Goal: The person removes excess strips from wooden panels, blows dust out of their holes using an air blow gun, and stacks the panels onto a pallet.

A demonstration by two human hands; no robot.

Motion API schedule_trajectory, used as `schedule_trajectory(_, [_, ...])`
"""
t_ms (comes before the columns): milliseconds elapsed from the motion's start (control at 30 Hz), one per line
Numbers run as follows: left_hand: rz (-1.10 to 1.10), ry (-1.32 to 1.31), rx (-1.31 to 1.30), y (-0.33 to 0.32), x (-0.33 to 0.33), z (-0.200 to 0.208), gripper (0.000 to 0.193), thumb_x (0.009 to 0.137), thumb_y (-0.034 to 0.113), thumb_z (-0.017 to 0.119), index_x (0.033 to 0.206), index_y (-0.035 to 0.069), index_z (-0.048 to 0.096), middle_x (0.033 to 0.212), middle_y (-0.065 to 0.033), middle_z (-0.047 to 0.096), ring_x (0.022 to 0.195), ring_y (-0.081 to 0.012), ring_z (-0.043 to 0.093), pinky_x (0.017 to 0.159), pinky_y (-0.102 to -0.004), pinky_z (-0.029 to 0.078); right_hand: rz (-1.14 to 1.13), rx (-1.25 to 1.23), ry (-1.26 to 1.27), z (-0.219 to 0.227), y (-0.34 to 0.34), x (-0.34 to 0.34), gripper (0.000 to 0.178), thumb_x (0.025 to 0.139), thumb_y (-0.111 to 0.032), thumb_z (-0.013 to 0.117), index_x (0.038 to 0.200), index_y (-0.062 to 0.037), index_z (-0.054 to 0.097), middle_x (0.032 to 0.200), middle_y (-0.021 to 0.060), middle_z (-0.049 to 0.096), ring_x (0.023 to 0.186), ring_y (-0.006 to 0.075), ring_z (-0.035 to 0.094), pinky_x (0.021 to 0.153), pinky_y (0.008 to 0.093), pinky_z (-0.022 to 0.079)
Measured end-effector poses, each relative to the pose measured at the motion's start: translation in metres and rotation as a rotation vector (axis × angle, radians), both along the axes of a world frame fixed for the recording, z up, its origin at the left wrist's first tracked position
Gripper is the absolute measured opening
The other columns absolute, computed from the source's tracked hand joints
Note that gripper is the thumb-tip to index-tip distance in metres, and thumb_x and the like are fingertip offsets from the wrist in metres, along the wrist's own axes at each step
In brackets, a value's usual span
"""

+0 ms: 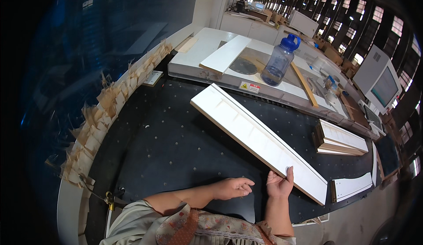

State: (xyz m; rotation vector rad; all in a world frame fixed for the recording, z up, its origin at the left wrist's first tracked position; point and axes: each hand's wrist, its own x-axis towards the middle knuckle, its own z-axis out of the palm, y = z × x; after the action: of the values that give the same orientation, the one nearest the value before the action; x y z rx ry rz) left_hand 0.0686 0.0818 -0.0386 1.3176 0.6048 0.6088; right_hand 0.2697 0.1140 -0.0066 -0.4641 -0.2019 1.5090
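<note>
- One broad black table [154, 157], dotted all over with small pale studs, spreads out in front of the person at work.
- Behind it runs a raised white platform [187, 62], carrying a bottle and some loose pieces.
- A long white board [260, 135] with a brown edge lies slantwise over the middle of the table, its far end up toward the platform and its near end down to the right; from where I stand I can't tell whether either end touches the tabletop.
- Off to the right, a pale computer monitor [382, 82] is turned partly this way.
- Near the table's right side sits a stack of shorter white boards [341, 139], brown along their edges.
- The clear blue bottle [277, 64] stands upright on the platform, some liquid at the bottom.
- The right hand [281, 185] grasps the long board by its near edge, thumb on top, fingers tucked below.
- The left hand [231, 188] is over the table just beside, apart from the board, fingers released and loosely bent.
</note>
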Motion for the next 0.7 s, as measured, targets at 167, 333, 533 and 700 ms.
schedule_trajectory(167, [0.000, 0.005, 0.065, 0.001, 0.000, -0.002, 0.042, 0.090, 0.009, 0.050, 0.129, -0.002, 0.037, 0.113, -0.0131, 0.053, 0.104, -0.0153, 0.052, 0.089, -0.0272, 0.042, -0.014, 0.009, 0.010, 0.003, 0.001, 0.003, 0.032, 0.089, -0.032, 0.052, 0.108, -0.0061, 0.052, 0.103, 0.0095, 0.062, 0.088, 0.0244, 0.062, 0.067, 0.0353, 0.054])
schedule_trajectory(333, [0.004, -0.038, 0.081, 0.001, 0.000, -0.008, 0.042, 0.091, 0.010, 0.051, 0.129, -0.001, 0.038, 0.113, -0.0133, 0.053, 0.104, -0.0147, 0.052, 0.089, -0.0267, 0.043, -0.079, 0.028, -0.005, 0.006, -0.001, 0.002, 0.032, 0.087, -0.032, 0.055, 0.107, -0.0067, 0.053, 0.102, 0.0081, 0.062, 0.087, 0.0237, 0.062, 0.066, 0.0350, 0.054])
schedule_trajectory(533, [0.001, 0.075, 0.162, -0.002, -0.001, 0.000, 0.040, 0.090, 0.011, 0.051, 0.127, -0.001, 0.041, 0.111, -0.0125, 0.055, 0.100, -0.0142, 0.054, 0.086, -0.0263, 0.044, -0.060, 0.058, 0.033, -0.007, 0.005, 0.003, 0.038, 0.089, -0.035, 0.052, 0.116, -0.0078, 0.049, 0.114, 0.0078, 0.057, 0.101, 0.0236, 0.056, 0.080, 0.0375, 0.049])
schedule_trajectory(700, [0.002, 0.072, 0.179, -0.001, 0.000, 0.002, 0.039, 0.090, 0.012, 0.052, 0.126, 0.000, 0.043, 0.111, -0.0119, 0.056, 0.099, -0.0137, 0.054, 0.086, -0.0262, 0.044, -0.075, 0.083, 0.039, -0.009, 0.009, 0.005, 0.040, 0.089, -0.035, 0.052, 0.118, -0.0066, 0.048, 0.114, 0.0088, 0.057, 0.103, 0.0242, 0.055, 0.088, 0.0382, 0.045])
